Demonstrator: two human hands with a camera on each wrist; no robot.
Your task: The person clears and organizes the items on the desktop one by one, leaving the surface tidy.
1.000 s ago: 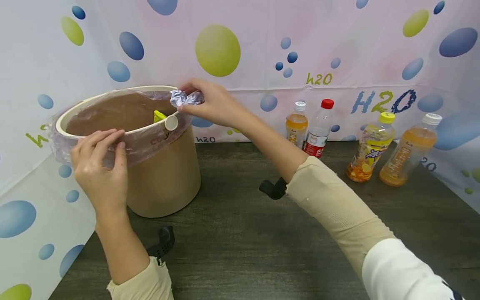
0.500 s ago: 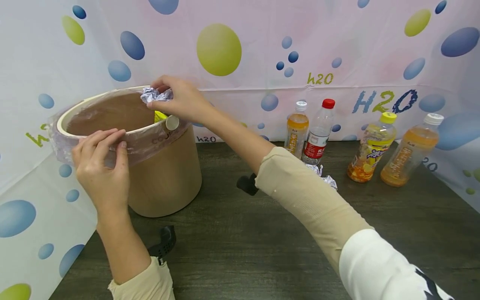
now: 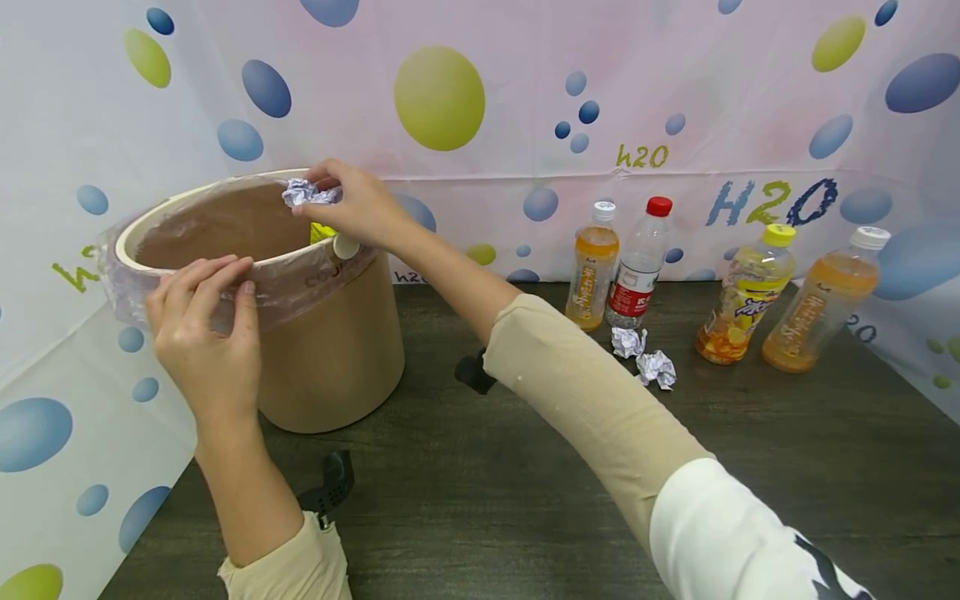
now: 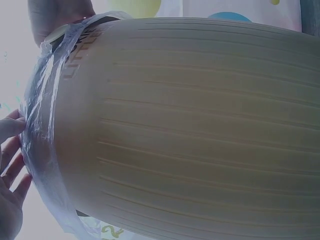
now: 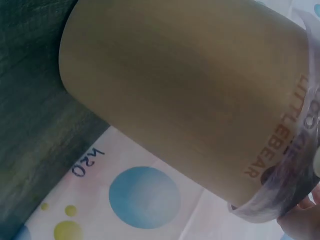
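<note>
My right hand (image 3: pixel 358 202) pinches a crumpled paper ball (image 3: pixel 309 192) between thumb and fingers, above the back right of the bin's mouth. Beige and round, the trash bin (image 3: pixel 330 358) stands upright, with a clear plastic liner (image 3: pixel 277 300) folded over its rim. A yellow item (image 3: pixel 321 233) shows just inside the right part of the rim; its kind is unclear. Fairly straight fingers of my left hand (image 3: pixel 206 333) rest on the lined front rim. The left wrist view shows its fingertips (image 4: pixel 21 122) touching the liner. Only part of the right hand (image 5: pixel 302 220) enters the right wrist view.
Two paper balls (image 3: pixel 645 358) lie on the dark table (image 3: pixel 465 483) below my right forearm. Behind them stand an orange-drink bottle (image 3: pixel 592 267) and a red-capped bottle (image 3: pixel 637 267). Farther right are a yellow-capped bottle (image 3: pixel 746 296) and a white-capped bottle (image 3: pixel 825 300). A patterned cloth (image 3: pixel 525 50) hangs behind.
My right hand has moved left with the paper ball, from the bin's right edge to over its mouth. The two table paper balls have come into view. My left hand stays put.
</note>
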